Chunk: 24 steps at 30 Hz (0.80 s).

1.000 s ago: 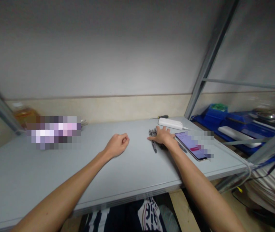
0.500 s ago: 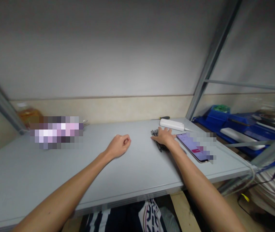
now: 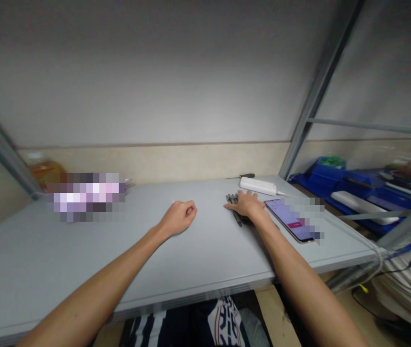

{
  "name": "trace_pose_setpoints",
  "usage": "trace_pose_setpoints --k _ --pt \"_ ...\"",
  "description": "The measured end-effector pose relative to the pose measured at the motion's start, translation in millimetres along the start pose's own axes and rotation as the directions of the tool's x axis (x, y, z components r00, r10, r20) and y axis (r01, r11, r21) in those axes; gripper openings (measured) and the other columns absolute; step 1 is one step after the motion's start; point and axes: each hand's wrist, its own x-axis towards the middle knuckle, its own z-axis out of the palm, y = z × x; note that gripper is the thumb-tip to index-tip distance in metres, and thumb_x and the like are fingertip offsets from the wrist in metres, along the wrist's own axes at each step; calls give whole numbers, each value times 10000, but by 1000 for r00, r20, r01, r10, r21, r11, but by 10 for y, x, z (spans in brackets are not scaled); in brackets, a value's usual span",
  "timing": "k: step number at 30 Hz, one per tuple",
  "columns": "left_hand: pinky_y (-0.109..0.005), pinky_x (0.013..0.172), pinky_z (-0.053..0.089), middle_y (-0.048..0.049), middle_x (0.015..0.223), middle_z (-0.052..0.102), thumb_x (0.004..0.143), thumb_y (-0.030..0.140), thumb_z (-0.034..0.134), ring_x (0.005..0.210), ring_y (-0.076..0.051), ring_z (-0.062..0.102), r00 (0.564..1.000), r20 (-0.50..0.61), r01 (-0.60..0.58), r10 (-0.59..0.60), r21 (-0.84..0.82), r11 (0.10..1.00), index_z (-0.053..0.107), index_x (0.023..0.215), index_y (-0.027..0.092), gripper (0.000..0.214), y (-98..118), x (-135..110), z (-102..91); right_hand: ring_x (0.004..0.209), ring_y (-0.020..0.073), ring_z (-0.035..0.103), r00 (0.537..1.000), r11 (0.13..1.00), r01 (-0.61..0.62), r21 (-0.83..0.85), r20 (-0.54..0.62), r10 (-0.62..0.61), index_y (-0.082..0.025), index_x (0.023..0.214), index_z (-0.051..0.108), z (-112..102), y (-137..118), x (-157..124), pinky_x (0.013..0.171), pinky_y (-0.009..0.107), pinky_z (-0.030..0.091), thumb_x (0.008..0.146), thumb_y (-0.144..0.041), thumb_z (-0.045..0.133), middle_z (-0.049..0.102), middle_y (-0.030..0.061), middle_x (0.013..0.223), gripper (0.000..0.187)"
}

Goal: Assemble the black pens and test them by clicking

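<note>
Grey desk against a wall, left fingers curled, right fingers spread over pens

A screwdriver lies behind a white bar.

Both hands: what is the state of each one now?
Left hand: closed in a fist; any contents cannot be told.
Right hand: open, spread over the dark pens.

Beyond your left hand and right hand you face a dim, plain grey wall, cream-banded below; under them, a flat pale-grey tabletop; to their right, a slanting grey metal post.
</note>
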Motion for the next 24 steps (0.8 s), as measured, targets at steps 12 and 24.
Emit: trace_pose_setpoints --k 12,24 --pt "-209 502 288 32 510 489 804 227 421 470 -86 424 1000 5 -7 7 -28 1000 588 679 161 220 27 -3 -16 1190 341 357 999 1000 -1 -30 49 2 -192 1241 431 -34 18 -1 849 495 382 743 -546 526 381 170 1292 618" --pt "-205 506 286 36 506 481 813 232 411 468 -83 420 1000 21 -20 20 -21 1000 571 671 161 225 29 -6 -7 1170 353 378 997 997 75 33 2 -75 -152 1266 356 58 -65 15 835 406 395 800 -267 487 388 190 1244 497"
